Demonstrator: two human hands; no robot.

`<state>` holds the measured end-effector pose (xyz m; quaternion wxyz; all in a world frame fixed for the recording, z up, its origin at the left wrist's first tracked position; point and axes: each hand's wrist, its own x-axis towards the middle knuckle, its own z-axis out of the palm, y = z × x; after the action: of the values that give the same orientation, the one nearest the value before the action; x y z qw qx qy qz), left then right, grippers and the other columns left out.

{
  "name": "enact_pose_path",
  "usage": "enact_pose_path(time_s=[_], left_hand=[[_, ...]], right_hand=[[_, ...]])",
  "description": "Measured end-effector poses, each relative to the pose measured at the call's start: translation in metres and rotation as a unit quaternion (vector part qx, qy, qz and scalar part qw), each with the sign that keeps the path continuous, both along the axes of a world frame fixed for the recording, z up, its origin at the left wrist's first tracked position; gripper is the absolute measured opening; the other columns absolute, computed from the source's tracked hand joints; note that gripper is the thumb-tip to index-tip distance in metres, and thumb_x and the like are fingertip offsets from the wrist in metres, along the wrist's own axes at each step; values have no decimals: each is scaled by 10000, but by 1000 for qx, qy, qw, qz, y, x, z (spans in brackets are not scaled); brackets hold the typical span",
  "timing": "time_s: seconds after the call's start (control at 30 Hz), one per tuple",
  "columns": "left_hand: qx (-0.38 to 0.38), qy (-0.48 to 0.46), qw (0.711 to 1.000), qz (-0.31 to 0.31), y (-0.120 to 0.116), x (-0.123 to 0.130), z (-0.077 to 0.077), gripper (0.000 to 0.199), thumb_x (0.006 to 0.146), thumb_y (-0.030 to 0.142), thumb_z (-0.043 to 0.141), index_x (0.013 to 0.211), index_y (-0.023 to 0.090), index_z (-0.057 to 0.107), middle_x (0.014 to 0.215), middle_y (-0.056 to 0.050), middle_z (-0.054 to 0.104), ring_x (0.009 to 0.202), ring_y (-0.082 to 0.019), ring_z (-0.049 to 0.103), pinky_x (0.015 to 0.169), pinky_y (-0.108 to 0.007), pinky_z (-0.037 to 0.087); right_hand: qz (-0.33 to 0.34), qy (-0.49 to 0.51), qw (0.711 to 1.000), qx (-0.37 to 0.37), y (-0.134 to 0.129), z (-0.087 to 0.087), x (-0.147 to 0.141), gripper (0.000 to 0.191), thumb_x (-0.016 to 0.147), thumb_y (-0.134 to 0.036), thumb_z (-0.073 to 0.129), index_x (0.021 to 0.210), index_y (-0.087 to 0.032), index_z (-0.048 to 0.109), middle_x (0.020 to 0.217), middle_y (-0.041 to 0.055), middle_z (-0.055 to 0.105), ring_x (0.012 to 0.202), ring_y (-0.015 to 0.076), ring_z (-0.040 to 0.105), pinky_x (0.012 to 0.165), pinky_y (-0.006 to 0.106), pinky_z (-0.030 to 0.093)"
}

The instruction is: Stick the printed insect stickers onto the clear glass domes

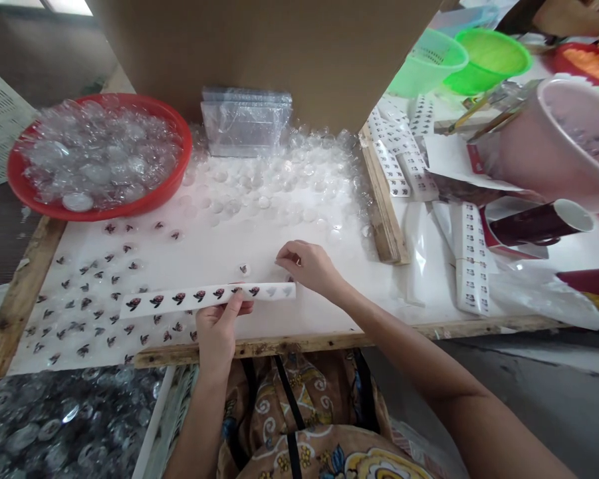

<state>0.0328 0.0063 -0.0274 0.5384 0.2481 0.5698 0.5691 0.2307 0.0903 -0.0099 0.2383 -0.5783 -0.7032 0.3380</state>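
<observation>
My left hand (219, 329) pinches a white sticker strip (167, 299) between thumb and fingers, and dark-and-pink printed motifs run along it. The strip's right end reaches just below my right hand (302, 265). The right hand's thumb and fingers are pressed together above the white board; what they hold, if anything, is too small to make out. A clear disc with a motif (244, 269) lies just above the strip. More discs with motifs (98, 314) are spread over the board's left side. Plain clear discs (264, 201) cover its far part.
A red basin (179, 174) of clear pieces stands at the back left, by clear plastic boxes (246, 123) and a cardboard box (264, 53). Wooden strips (386, 199) edge the board. Sticker sheets (471, 259), a dark mug (533, 223) and a pink tub (523, 143) are on the right.
</observation>
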Motion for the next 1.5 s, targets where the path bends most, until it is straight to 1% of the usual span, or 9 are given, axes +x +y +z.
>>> enact_pose_path(time_s=[0.17,0.3,0.43,0.63,0.73,0.83,1.03,1.37,1.5], left_hand=[[-3,39,999,-1,-1,0,-2,277,709,393,831,811,138,789,711,-42,768,596,-161,706,618,-272,622],[-15,74,997,0,-2,1,-2,298,717,401,831,865,145,794,868,-69,800,708,-202,750,683,-299,637],[-20,29,999,12,-1,2,-1,367,740,475,802,908,148,794,834,-69,798,704,-215,757,683,-328,646],[-15,-18,1000,19,1,1,1,349,709,463,829,825,136,783,750,-52,780,615,-181,733,638,-299,648],[-18,-26,999,21,1,1,1,317,692,430,849,769,132,776,704,-41,766,592,-165,726,622,-266,641],[-20,-32,999,29,0,1,0,301,688,413,854,747,128,775,717,-45,771,592,-163,728,617,-253,638],[-16,-31,999,21,0,0,-1,302,699,418,845,757,128,784,663,-37,756,561,-160,715,594,-256,636],[-22,-35,999,14,0,1,-2,307,710,412,835,779,116,790,715,-52,776,590,-169,727,610,-262,636],[-28,-37,999,5,-1,1,-3,313,716,416,837,807,120,798,799,-62,796,625,-167,737,625,-256,635]], right_hand=[[85,97,992,4,-7,21,-16,55,884,-242,653,916,-203,675,878,28,709,763,138,636,696,252,479],[169,13,984,52,-22,18,-33,80,919,-188,607,957,-203,676,960,56,708,814,152,649,730,268,476],[145,-23,981,124,-35,10,-41,167,981,-241,520,935,-217,679,965,80,725,841,185,654,803,342,489],[33,220,974,37,-1,18,-24,105,877,-311,642,824,-221,641,948,53,691,875,169,647,726,291,529],[-78,173,982,3,35,11,-8,104,836,-295,649,778,-213,618,777,13,656,696,139,577,637,274,468],[-117,87,989,-4,58,-4,2,100,813,-268,629,734,-213,602,675,-13,595,605,123,487,591,271,401],[-108,20,994,6,66,-23,2,77,803,-244,585,734,-213,599,688,-5,615,620,133,501,606,274,380],[-17,-85,996,25,36,-19,-5,92,827,-116,601,793,-193,639,945,52,632,695,129,562,674,266,415],[6,-61,998,-23,21,-13,-2,278,837,-92,618,1088,-212,609,833,9,683,738,162,617,681,275,430]])
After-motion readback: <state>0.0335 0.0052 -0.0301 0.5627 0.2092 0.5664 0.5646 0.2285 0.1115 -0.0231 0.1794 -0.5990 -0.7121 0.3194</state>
